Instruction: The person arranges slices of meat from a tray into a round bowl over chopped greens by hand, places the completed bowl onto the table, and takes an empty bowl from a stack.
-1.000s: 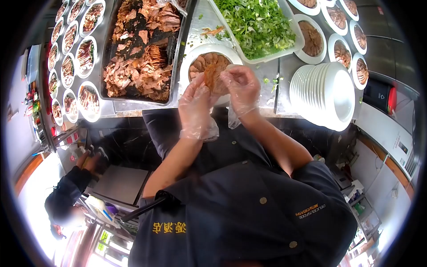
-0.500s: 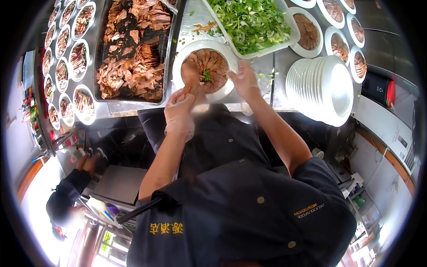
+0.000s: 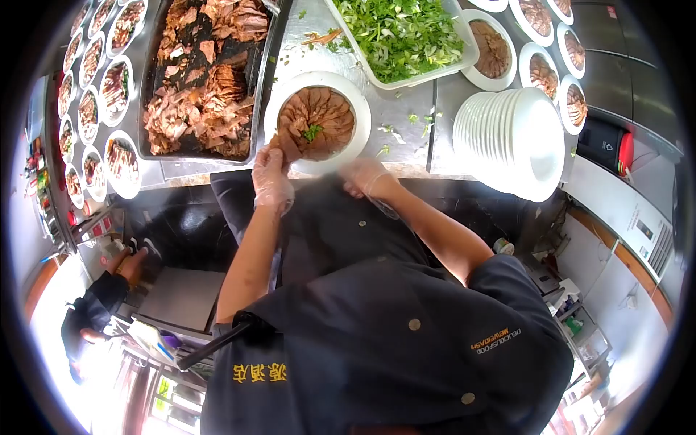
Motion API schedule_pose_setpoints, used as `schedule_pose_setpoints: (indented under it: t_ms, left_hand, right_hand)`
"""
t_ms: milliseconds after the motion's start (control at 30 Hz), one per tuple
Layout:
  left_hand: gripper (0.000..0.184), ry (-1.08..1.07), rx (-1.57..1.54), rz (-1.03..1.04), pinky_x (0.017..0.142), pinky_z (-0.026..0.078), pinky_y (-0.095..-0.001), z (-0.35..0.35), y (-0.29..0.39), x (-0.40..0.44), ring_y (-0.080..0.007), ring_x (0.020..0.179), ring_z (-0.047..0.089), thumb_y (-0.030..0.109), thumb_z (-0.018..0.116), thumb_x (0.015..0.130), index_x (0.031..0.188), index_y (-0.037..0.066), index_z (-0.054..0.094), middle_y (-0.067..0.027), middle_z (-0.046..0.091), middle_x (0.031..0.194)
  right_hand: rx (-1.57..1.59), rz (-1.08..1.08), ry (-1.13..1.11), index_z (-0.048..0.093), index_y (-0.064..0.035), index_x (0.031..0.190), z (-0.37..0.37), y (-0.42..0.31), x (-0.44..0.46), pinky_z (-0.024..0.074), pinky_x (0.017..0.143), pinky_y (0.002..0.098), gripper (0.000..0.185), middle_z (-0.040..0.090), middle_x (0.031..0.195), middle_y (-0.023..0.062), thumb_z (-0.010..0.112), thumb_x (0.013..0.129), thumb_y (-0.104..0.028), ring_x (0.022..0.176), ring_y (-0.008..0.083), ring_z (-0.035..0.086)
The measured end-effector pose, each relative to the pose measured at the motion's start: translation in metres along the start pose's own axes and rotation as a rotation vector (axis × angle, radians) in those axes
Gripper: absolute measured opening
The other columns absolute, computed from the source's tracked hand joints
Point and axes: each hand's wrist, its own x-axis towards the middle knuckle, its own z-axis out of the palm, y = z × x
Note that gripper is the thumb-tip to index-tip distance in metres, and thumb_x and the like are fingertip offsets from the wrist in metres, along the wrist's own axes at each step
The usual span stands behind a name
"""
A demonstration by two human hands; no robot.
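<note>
My left hand (image 3: pixel 271 177), in a clear plastic glove, pinches a slice of brown meat (image 3: pixel 285 147) at the near left rim of a white bowl (image 3: pixel 362 119). Inside the bowl, overlapping meat slices (image 3: pixel 333 119) fan out in a ring, with a bit of chopped green herb (image 3: pixel 312 133) in the middle. Just off the bowl's near right side is my right hand (image 3: pixel 368 178), also gloved. Its fingers look curled but are smeared by motion, and whether they hold anything is unclear.
Left of the bowl lies a dark tray (image 3: pixel 255 119) of sliced meat. A clear tub (image 3: pixel 467 54) of chopped greens stands behind, and stacked white bowls (image 3: pixel 540 145) lie to the right. Filled bowls (image 3: pixel 125 165) line both sides. Another person (image 3: pixel 94 312) is at lower left.
My left hand has drawn back from over the bowl to its left rim with the meat slice. My right hand has left the bowl's right rim and come nearer my body, fingers more curled.
</note>
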Motion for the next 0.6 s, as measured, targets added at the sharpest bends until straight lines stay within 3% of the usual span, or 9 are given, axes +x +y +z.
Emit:
schedule_pose_setpoints:
  t_ms: [33, 67, 100, 167, 200, 300, 367, 433, 600]
  left_hand:
    - [0.031, 0.016, 0.005, -0.016, 0.108, 0.059, -0.0343, -0.001, 0.006, -0.005, -0.0207, 0.121, 0.070, 0.006, 0.059, 0.113, 0.144, 0.001, 0.059, -0.0110, 0.069, 0.134]
    - [0.032, 0.015, 0.011, -0.043, 0.109, 0.059, -0.0345, -0.007, 0.007, -0.007, -0.0207, 0.121, 0.070, 0.005, 0.058, 0.113, 0.145, 0.002, 0.058, -0.0112, 0.069, 0.135]
    - [0.033, 0.013, 0.018, -0.070, 0.109, 0.059, -0.0347, -0.010, 0.011, -0.011, -0.0207, 0.120, 0.070, 0.004, 0.058, 0.113, 0.146, 0.002, 0.058, -0.0113, 0.069, 0.136]
    - [0.034, 0.003, 0.035, -0.065, 0.108, 0.059, -0.0341, -0.010, 0.010, -0.023, -0.0197, 0.120, 0.070, 0.004, 0.059, 0.113, 0.146, 0.002, 0.058, -0.0108, 0.069, 0.137]
    - [0.035, -0.015, 0.054, -0.058, 0.108, 0.059, -0.0334, -0.004, 0.012, -0.027, -0.0186, 0.119, 0.070, 0.003, 0.059, 0.112, 0.147, 0.002, 0.058, -0.0104, 0.069, 0.138]
    - [0.035, -0.055, 0.170, -0.083, 0.107, 0.058, -0.0308, 0.005, 0.013, -0.038, -0.0160, 0.119, 0.070, 0.001, 0.060, 0.111, 0.146, 0.001, 0.059, -0.0101, 0.070, 0.139]
    - [0.037, -0.040, 0.083, -0.072, 0.097, 0.058, -0.0278, 0.005, 0.005, -0.036, -0.0137, 0.112, 0.071, 0.004, 0.066, 0.109, 0.145, -0.001, 0.060, -0.0075, 0.073, 0.131]
    - [0.044, -0.050, 0.293, -0.193, 0.085, 0.058, -0.0258, 0.008, 0.008, -0.038, -0.0099, 0.098, 0.070, 0.006, 0.073, 0.105, 0.146, -0.003, 0.059, -0.0040, 0.072, 0.114]
    - [0.044, -0.036, 0.330, -0.196, 0.077, 0.055, -0.0234, 0.010, -0.004, -0.033, -0.0089, 0.088, 0.067, 0.006, 0.076, 0.100, 0.141, -0.004, 0.062, -0.0028, 0.073, 0.105]
  right_hand:
    - [-0.353, 0.040, -0.048, 0.066, -0.0011, 0.130, -0.002, -0.011, -0.004, 0.0622, 0.085, 0.0459, 0.045, 0.076, 0.110, 0.0225, 0.069, 0.104, -0.038, 0.086, 0.0340, 0.077]
    - [-0.601, -0.116, 0.240, 0.070, -0.0072, 0.126, 0.005, -0.014, -0.013, 0.0611, 0.085, 0.0481, 0.034, 0.076, 0.105, 0.0150, 0.069, 0.103, -0.033, 0.091, 0.0354, 0.076]
    - [-0.607, -0.118, 0.233, 0.070, -0.0072, 0.126, 0.005, -0.018, -0.011, 0.0611, 0.085, 0.0481, 0.034, 0.076, 0.105, 0.0150, 0.069, 0.103, -0.033, 0.091, 0.0354, 0.076]
    - [-0.816, -0.602, 0.517, 0.070, -0.0154, 0.128, -0.002, -0.028, -0.002, 0.0603, 0.087, 0.0497, 0.031, 0.073, 0.102, 0.0125, 0.071, 0.102, -0.032, 0.099, 0.0374, 0.073]
    - [-0.896, -0.700, 0.533, 0.069, -0.0210, 0.128, -0.005, -0.037, 0.003, 0.0603, 0.086, 0.0508, 0.030, 0.071, 0.108, 0.0116, 0.072, 0.100, -0.031, 0.104, 0.0351, 0.073]
    - [-1.029, -0.833, 0.398, 0.068, -0.0234, 0.128, -0.020, -0.057, 0.019, 0.0609, 0.088, 0.0488, 0.030, 0.068, 0.112, 0.0108, 0.073, 0.099, -0.029, 0.103, 0.0345, 0.073]
    - [-1.084, -0.829, 0.354, 0.069, -0.0226, 0.126, -0.026, -0.067, 0.026, 0.0609, 0.088, 0.0478, 0.028, 0.067, 0.115, 0.0105, 0.072, 0.098, -0.023, 0.104, 0.0341, 0.073]
    - [-1.185, -0.998, 0.303, 0.070, -0.0219, 0.124, -0.030, -0.073, 0.032, 0.0610, 0.089, 0.0476, 0.028, 0.069, 0.112, 0.0105, 0.070, 0.096, -0.017, 0.105, 0.0337, 0.074]
    - [-1.269, -0.965, 0.234, 0.073, -0.0196, 0.119, -0.030, -0.088, 0.028, 0.0609, 0.090, 0.0472, 0.025, 0.072, 0.112, 0.0104, 0.068, 0.095, -0.013, 0.106, 0.0337, 0.075]
